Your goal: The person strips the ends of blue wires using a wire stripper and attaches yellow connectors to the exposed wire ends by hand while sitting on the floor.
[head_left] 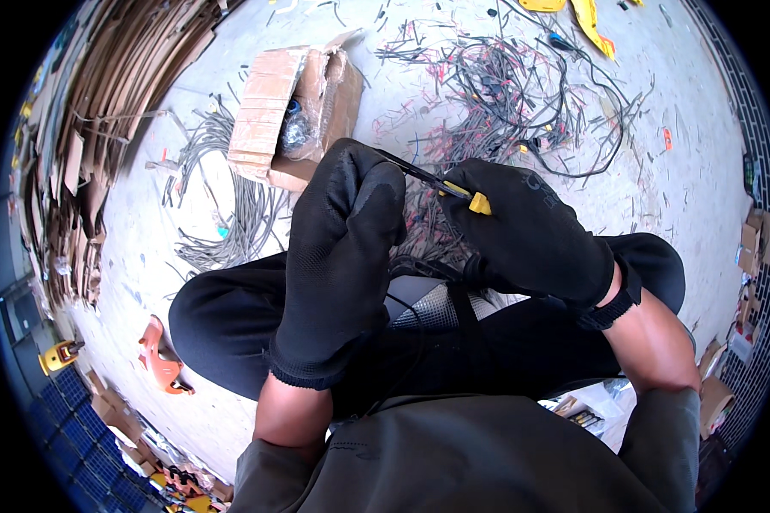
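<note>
Both my hands wear black work gloves. My left hand (338, 231) is closed in a fist around one end of a black cable (406, 168), which runs taut toward the right. My right hand (522, 227) is closed on a small yellow and dark piece (480, 203) that meets the cable's other end. Whether this piece is a cutting tool or a connector I cannot make out, as the glove covers most of it. Both hands are raised above my crossed legs, and loose dark cable lies between my knees.
An opened cardboard box (261, 111) with plastic wrap in it stands ahead. Grey cable bundles (231, 197) lie left of it, and a tangled cable heap (513, 94) ahead right. Stacked flat cardboard (137, 77) lines the left. An orange tool-like object (160, 355) lies beside my left knee.
</note>
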Motion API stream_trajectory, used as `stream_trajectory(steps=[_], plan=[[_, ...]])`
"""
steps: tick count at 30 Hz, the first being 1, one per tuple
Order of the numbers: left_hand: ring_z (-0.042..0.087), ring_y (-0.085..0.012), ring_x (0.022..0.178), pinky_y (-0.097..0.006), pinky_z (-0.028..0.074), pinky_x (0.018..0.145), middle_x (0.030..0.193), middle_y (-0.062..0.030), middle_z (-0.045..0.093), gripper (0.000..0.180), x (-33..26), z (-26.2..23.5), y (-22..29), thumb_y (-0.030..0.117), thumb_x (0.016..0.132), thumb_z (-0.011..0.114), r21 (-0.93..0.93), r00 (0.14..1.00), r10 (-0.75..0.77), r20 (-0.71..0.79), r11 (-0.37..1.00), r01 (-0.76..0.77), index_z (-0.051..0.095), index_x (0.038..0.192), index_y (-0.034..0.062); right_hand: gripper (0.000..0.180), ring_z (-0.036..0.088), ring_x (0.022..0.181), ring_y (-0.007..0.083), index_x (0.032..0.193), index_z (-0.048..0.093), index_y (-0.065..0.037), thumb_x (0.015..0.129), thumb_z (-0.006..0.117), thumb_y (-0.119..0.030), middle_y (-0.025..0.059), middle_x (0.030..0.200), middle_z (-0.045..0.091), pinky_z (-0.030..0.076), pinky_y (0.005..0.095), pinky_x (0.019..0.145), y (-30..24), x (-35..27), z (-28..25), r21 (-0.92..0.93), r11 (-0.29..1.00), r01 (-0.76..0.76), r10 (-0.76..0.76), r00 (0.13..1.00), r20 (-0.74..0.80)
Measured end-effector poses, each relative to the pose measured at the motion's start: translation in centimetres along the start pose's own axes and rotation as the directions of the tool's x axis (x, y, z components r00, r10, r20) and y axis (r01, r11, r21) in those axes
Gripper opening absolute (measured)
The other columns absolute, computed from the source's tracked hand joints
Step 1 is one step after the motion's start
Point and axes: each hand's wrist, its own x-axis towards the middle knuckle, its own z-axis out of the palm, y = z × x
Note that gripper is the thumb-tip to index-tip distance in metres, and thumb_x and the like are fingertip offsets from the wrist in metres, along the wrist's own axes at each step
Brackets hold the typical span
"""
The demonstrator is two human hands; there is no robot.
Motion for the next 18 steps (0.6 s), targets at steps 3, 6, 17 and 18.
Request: stream_trajectory(steps=[3,6,17,18], plan=[[0.044,-0.0043,0.058,-0.020,0.037,0.054,0.069,0.0022,0.047,0.023,-0.5,0.9,0.1,0.025,0.105,0.051,0.133,0.999,-0.010,-0.046,0.991,0.016,0.050,0.091,0.0066,0.021,0.067,0.078,0.0382,0.103,0.060,0.002,0.090,0.068,-0.013,0.0210,0.089,0.066,0.054,0.0418,0.067,0.3,0.2,0.1,-0.015,0.999,0.036,-0.036,0.999,0.015],[0.044,-0.0041,0.059,-0.020,0.038,0.055,0.070,0.0022,0.048,0.021,-0.6,1.1,-0.3,0.022,0.105,0.049,0.294,0.992,0.112,-0.050,0.951,-0.092,0.050,0.092,0.0060,0.022,0.066,0.080,0.0368,0.103,0.060,0.002,0.090,0.068,-0.013,0.0200,0.090,0.064,0.053,0.0412,0.069,0.6,0.3,0.0,0.012,0.998,0.056,-0.056,0.997,0.045],[0.043,-0.0054,0.065,-0.022,0.039,0.061,0.076,0.0007,0.049,0.018,-1.5,1.8,-0.8,0.018,0.105,0.047,0.017,0.987,0.107,-0.117,0.994,-0.106,0.050,0.093,0.0053,0.022,0.066,0.080,0.0351,0.102,0.065,0.001,0.091,0.068,-0.018,0.0193,0.091,0.063,0.053,0.0417,0.071,0.8,2.0,-1.4,0.113,0.966,-0.232,0.209,0.960,0.184],[0.043,-0.0056,0.066,-0.023,0.039,0.062,0.075,0.0007,0.049,0.016,-1.5,1.8,-0.9,0.015,0.104,0.047,-0.035,0.986,0.098,-0.133,0.994,-0.103,0.050,0.093,0.0047,0.024,0.066,0.080,0.0348,0.103,0.065,0.001,0.092,0.068,-0.020,0.0192,0.091,0.063,0.054,0.0414,0.070,1.6,1.6,-0.9,-0.016,1.000,-0.011,0.013,0.995,0.094]])
